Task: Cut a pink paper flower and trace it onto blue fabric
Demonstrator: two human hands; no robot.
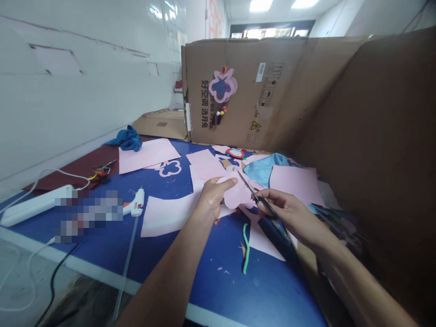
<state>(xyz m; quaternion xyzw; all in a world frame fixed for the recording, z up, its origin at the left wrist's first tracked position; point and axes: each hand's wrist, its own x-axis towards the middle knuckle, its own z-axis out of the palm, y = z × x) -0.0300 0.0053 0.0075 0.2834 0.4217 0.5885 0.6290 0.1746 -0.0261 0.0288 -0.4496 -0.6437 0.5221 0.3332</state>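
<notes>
My left hand [211, 196] pinches a pink paper flower [235, 193] with rounded petals, thumb on top of it. In my right hand [281, 206] is a pair of scissors [254, 190] with dark handles, its blades pointing up and left at the flower's edge. Whether the blades are apart is hard to make out. Beneath both hands lie overlapping pink paper sheets [175, 211] on the blue table [218, 268]. A green fuzzy stem [245, 254] rests below the hands.
A hot glue gun [137, 202] and a white power strip [37, 206] are on the left, near pliers [104, 168] and blue cloth [128, 137]. A cut-out flower outline [170, 168] lies behind. A large cardboard box [245, 95] walls the back and right, with a flower decoration [223, 85] on it.
</notes>
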